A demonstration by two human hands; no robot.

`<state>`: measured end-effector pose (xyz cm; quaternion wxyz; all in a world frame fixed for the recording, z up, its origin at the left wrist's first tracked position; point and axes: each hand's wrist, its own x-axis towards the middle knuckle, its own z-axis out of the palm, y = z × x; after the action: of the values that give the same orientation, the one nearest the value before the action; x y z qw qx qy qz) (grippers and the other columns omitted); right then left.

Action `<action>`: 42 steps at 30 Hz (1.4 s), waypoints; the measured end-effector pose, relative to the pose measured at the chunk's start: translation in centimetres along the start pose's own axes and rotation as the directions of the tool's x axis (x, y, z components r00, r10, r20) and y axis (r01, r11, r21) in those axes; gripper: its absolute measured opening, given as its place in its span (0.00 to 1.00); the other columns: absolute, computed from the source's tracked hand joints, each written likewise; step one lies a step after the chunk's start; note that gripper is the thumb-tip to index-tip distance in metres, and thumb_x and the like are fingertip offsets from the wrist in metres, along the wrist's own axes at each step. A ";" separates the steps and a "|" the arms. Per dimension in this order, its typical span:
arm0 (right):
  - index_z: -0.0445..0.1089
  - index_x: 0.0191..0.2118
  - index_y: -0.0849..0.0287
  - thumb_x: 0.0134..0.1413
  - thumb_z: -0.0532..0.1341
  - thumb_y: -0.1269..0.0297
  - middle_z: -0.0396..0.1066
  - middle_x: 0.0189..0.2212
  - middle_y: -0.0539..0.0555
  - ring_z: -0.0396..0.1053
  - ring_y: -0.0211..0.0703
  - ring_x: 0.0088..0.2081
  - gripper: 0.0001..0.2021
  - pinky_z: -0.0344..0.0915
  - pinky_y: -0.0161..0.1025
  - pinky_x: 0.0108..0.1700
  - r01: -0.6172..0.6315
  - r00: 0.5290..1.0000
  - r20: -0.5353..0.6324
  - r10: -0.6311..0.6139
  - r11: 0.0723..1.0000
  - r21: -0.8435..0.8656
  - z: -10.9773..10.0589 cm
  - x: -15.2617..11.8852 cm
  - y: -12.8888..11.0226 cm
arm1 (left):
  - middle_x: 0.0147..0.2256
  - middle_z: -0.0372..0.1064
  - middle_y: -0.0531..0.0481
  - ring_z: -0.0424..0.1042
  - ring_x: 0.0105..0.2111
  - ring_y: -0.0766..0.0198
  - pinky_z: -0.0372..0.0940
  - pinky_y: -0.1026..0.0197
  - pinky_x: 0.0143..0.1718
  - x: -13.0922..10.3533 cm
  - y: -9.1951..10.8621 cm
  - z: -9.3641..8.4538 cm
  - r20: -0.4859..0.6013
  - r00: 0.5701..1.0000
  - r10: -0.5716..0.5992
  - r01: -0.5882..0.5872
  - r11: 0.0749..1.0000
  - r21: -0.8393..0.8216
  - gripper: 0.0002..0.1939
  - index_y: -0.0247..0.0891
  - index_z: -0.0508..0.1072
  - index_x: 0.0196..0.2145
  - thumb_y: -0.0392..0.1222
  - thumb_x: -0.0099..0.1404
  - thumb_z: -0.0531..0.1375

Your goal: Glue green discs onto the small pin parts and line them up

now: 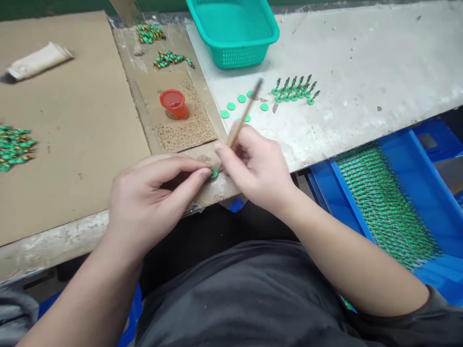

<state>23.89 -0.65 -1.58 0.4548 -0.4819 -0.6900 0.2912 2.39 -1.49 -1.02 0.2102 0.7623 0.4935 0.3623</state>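
My left hand (155, 193) pinches a small green disc (214, 173) between thumb and forefinger, close above the table's front edge. Just to the right, my right hand (256, 168) is closed round a thin wooden stick with a dark end, perhaps a brush (246, 108); the dark end points up and away. The stick's lower end is hidden in the fingers. Beyond the hands lie several loose green discs (231, 106). Farther right, small dark figures (294, 86) stand upright on green discs in rows. An orange cup (174, 103) with liquid sits on speckled cardboard.
A teal basket (238, 53) stands at the back. Piles of small green and dark pieces lie at the left (14, 148) and back (150, 33). A whitish tube (39, 61) rests on the cardboard. Below the table at right, a blue tray (430, 202) holds many green pieces.
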 end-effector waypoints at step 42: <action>0.71 0.35 0.53 0.78 0.63 0.53 0.79 0.28 0.52 0.83 0.44 0.29 0.16 0.77 0.36 0.33 -0.118 0.992 -0.012 0.124 0.966 0.230 -0.9 -2.6 1.5 | 0.22 0.69 0.54 0.66 0.24 0.69 0.64 0.68 0.27 3.3 6.6 -5.6 0.071 0.873 -0.482 0.444 0.727 -0.524 0.17 0.40 0.80 0.27 0.55 0.63 0.73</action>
<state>25.64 -2.56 -3.33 0.4977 -0.4715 -0.6150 0.3897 2.91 -1.54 8.19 0.4762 0.5148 0.5567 0.4453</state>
